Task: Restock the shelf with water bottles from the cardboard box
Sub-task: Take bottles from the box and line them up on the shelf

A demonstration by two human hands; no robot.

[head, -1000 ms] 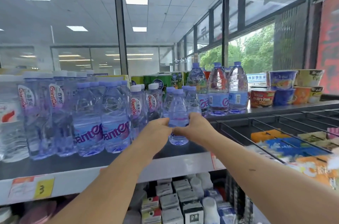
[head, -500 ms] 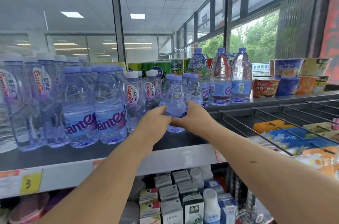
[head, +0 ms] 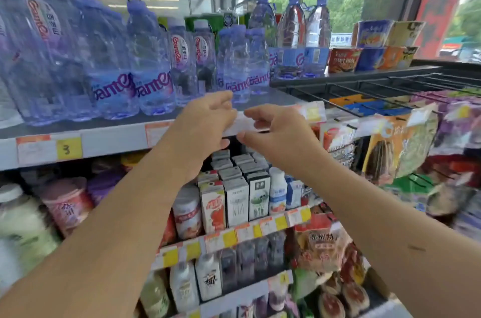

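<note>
Shelf point(head: 117, 135): grey top tier with a price-tag rail along its front edge; the largest item in view, carrying every bottle listed below.

Large water bottles point(head: 109, 57): purple-capped, purple-labelled, packed in rows across the left of the shelf.

Small water bottle point(head: 234, 62): stands upright near the shelf's front edge, just in front of a matching one, and right of the large rows. No hand touches it.

Milk cartons point(head: 244, 195): lower tier, under the hands.

Left hand point(head: 205, 122): level with the shelf edge, below the small bottle, fingers point(head: 221, 99) loosely spread and holding nothing.

Right hand point(head: 276, 130): just beside the left, fingers loosely curled, likewise empty.

Cardboard box: not in view.

Judged step: one bottle placed, hands free to go for the next. To do it well, draw both hands straight back without brushing the front bottle, take the next from the box by its body, and set it upright in the bare space right of this one, label outward.
</note>
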